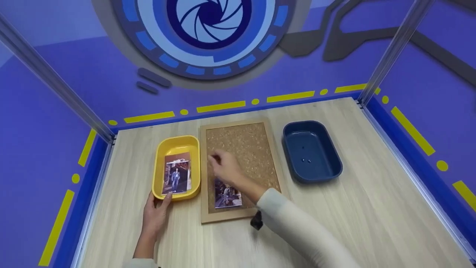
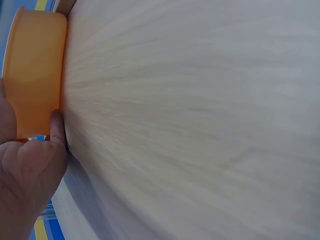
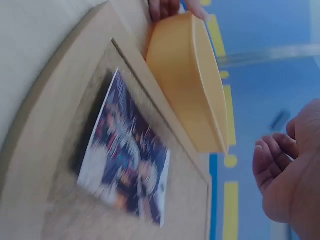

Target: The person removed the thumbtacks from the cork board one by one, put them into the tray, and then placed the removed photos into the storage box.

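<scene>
At the near end of the yellow tray [image 1: 159, 160], my left hand [image 1: 155, 216] grips the corner, thumb over the rim and fingers outside. A stack of photos [image 1: 174, 180] lies in that tray, the top one showing a standing figure. My right hand [image 1: 227, 170] hovers over the left side of the framed corkboard [image 1: 243, 143], close to the tray. Its fingers are loosely curled, with nothing visible in them. Partly hidden below the right wrist, a photo [image 1: 227, 199] lies on the board's lower left; in the right wrist view this photo [image 3: 127, 155] looks blurred.
Right of the corkboard stands a dark blue tray [image 1: 329, 149] with several small shiny pins [image 1: 306, 160] inside. Purple-blue walls [image 1: 238, 93] enclose the wooden table [image 1: 372, 193] at the back and sides. A small black device [image 1: 256, 220] sits at the right wrist.
</scene>
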`<state>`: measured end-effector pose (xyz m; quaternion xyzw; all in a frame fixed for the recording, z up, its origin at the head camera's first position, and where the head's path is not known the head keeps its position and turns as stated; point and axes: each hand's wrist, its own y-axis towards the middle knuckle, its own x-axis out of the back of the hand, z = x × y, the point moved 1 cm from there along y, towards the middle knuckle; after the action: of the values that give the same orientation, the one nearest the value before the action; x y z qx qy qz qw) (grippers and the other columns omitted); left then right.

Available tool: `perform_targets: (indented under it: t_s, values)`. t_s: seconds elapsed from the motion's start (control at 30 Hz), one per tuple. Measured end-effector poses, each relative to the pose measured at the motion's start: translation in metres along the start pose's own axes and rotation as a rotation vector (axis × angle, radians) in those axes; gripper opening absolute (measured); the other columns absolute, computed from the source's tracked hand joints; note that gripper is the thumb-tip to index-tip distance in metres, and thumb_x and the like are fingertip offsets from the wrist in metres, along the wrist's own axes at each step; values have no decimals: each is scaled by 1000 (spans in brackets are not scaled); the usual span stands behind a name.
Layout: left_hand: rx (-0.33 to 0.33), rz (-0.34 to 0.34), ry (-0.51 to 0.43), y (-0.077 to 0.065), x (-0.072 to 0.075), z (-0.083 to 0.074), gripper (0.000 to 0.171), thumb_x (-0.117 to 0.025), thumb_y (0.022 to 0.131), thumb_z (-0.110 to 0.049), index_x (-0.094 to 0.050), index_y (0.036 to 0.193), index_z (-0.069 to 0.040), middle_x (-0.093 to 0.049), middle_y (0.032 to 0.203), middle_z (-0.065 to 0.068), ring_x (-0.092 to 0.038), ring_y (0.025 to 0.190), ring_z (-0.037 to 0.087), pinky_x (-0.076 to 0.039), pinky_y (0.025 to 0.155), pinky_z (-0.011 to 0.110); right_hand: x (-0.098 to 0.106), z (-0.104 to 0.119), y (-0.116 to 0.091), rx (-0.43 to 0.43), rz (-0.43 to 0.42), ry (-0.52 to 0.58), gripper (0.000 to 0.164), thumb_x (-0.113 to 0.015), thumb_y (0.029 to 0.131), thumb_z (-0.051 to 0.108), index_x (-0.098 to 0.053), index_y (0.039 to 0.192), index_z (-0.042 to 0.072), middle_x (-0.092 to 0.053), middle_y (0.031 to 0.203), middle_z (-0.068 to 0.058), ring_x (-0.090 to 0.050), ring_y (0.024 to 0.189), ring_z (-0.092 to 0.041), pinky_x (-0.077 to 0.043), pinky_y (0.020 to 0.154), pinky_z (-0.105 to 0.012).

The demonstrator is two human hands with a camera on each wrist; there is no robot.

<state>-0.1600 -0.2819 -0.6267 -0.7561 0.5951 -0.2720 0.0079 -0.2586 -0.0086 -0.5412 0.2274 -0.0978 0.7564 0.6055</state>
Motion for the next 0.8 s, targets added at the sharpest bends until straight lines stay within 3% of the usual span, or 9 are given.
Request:
perform_targets:
  t_s: [0.2,0.4,0.67,0.8]
  values:
    - [14,4,3,-1,0,0,91,-59,106,-55,-7,174,-24,-15,182,12,-13,170,36,-18,137,54,30,-45,-19,-57,-26,90,17,-64,104,9,-73,100,-4,-70,86,-12,-57,75,-10,-53,69,-24]
    - [8,12,-8,-1,-1,-2,88,-58,107,-54,-9,174,-25,-17,181,12,-14,170,35,-21,137,52,65,-82,-44,-236,-92,139,17,-67,103,12,-74,98,-2,-70,85,-9,-60,73,-13,-52,64,-25]
    - [22,5,1,0,-2,-1,92,-58,105,-58,-7,174,-24,-14,182,12,-11,170,36,-18,137,54,96,-112,-70,-361,-97,145,19,-66,105,15,-74,96,1,-72,86,-9,-63,76,-13,-52,66,-24]
    - [24,-2,0,0,-2,-1,92,-59,105,-58,-7,174,-24,-15,182,12,-12,170,36,-19,137,54,101,-121,-77,-369,-80,176,20,-63,106,12,-73,96,-3,-73,87,-12,-65,77,-16,-52,66,-24]
